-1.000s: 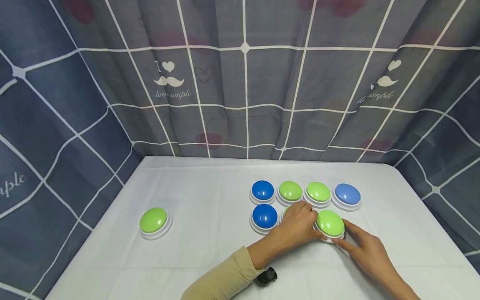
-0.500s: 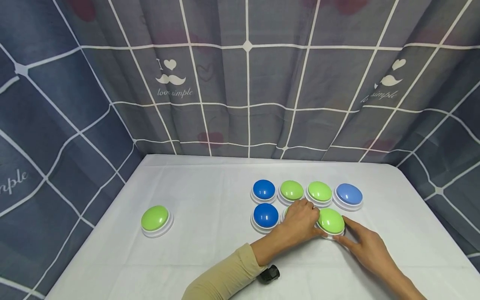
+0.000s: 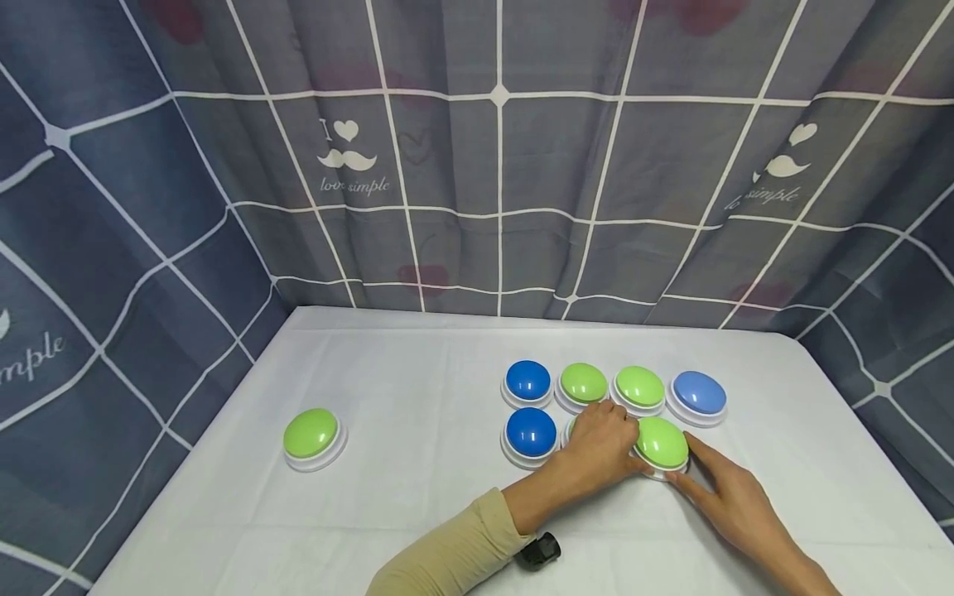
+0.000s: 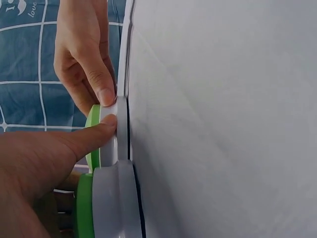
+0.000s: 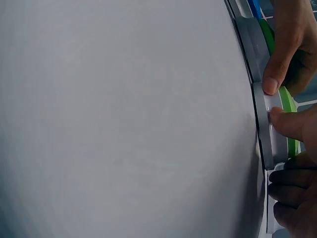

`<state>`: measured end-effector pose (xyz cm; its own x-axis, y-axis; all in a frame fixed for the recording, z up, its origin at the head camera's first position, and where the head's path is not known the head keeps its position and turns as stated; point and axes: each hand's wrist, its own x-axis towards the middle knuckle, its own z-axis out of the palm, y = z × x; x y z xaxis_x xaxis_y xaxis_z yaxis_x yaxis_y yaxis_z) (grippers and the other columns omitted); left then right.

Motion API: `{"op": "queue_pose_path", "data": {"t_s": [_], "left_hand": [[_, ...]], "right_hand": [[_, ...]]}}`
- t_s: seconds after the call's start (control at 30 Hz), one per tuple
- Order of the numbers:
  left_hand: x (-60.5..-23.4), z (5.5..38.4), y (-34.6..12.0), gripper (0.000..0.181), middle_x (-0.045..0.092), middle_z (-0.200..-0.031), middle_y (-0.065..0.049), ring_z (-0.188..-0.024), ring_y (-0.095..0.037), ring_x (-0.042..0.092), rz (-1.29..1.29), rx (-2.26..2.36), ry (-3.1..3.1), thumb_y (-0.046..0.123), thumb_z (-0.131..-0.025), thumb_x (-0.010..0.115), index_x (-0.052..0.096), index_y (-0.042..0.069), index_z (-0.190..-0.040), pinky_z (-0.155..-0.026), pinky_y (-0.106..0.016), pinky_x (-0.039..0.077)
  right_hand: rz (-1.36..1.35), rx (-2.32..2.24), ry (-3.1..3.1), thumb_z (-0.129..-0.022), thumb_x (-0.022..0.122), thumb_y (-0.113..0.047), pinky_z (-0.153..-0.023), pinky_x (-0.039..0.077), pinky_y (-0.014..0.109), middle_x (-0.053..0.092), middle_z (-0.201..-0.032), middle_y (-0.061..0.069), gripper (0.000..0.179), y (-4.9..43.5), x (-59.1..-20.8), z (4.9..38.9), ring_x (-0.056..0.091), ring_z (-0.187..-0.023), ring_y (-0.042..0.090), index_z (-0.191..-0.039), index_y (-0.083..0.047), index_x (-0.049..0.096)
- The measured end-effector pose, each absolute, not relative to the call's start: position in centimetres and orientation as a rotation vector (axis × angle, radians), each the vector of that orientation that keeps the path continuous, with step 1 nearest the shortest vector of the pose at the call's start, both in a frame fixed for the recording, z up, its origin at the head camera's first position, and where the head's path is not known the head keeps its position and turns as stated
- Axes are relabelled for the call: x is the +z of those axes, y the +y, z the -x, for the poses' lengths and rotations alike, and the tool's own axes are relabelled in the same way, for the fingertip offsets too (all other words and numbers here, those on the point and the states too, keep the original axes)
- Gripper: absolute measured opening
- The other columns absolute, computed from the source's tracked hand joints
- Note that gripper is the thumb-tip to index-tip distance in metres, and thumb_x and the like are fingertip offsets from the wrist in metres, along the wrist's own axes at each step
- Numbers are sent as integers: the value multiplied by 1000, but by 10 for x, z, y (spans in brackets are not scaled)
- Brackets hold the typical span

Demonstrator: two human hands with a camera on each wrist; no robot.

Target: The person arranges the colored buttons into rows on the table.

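A green-domed push button [image 3: 662, 444] with a white base stands in the front row, held between both hands. My left hand [image 3: 602, 439] grips it from the left, its thumb [image 4: 101, 130] on the base's near side. From the right, my right hand [image 3: 734, 501] spans the base, thumb in front and fingers along the right side. In the right wrist view the two thumbs almost meet on the white base [image 5: 279, 141]. Just left of it, a second green button [image 4: 85, 206] is mostly hidden in the head view by my left hand.
A blue button [image 3: 531, 434] ends the front row at left. Behind it stand a blue button [image 3: 528, 381], green buttons [image 3: 584, 383] and a lighter blue button [image 3: 699, 393]. One green button [image 3: 310, 434] sits apart at left. Grid-patterned curtains [image 3: 447, 165] surround the white table [image 3: 402, 497].
The head view has shifted slightly, so the scene sits a little further right. Both hands keep their hold on the same green button, and the other buttons have not moved.
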<state>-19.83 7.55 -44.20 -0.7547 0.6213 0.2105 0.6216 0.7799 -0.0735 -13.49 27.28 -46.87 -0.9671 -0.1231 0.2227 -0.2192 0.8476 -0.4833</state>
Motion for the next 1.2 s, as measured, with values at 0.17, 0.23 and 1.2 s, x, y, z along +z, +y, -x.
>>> {"op": "queue_pose_path", "data": {"t_s": [0.17,0.23,1.2], "left_hand": [[-441,198,76,54,66,-95,6,-89,-7,56,959,13,-2764,68,-74,74,75,20,-98,-85,-24,44],[-441,197,76,54,66,-94,6,-89,-7,56,955,19,-2766,69,-75,73,75,20,-98,-85,-24,44],[-420,189,33,59,64,-109,7,-102,-7,59,937,-208,-2735,61,-82,72,68,16,-120,-87,-21,47]], "right_hand": [[-278,755,-2835,-88,75,-35,-89,40,67,53,-131,34,71,273,-469,136,50,-116,56,-139,8,49],[-276,750,-2837,-88,75,-35,-89,40,67,53,-131,34,71,273,-469,136,51,-115,56,-139,8,49],[-346,856,-2677,-87,77,-30,-95,34,69,40,-147,31,80,251,-454,143,39,-127,57,-149,1,37]]}}
